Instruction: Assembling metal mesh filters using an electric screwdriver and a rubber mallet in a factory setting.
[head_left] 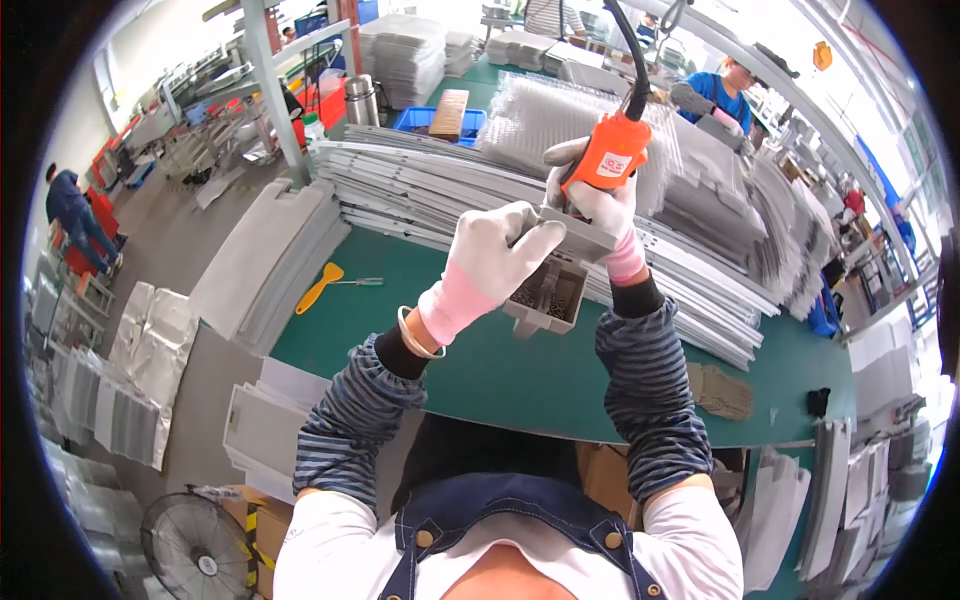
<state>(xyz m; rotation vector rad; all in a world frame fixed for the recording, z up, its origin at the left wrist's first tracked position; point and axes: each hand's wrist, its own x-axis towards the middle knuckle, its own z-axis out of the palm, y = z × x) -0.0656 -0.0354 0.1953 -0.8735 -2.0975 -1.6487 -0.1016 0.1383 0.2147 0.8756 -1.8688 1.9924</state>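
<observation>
My right hand [607, 207], in a white and pink glove, is wrapped round an orange power tool [608, 152] with a black cable running up from its top. A grey metal piece [583, 238] lies just under the tool, against the right hand's fingers. My left hand [492, 250], gloved alike, has thumb and forefinger drawn together at the left end of that piece; what they pinch is too small to tell. Below both hands stands a grey divided box [549, 297] with small dark fasteners in it. The tool's tip is hidden.
Long grey metal strips [420, 180] lie stacked across the green table [490, 390]. A yellow scraper [319, 287] and a screwdriver [366, 282] rest on the left. Behind are a blue tray [410, 120] and bubble wrap [535, 115]. A co-worker in blue [728, 95] stands far right.
</observation>
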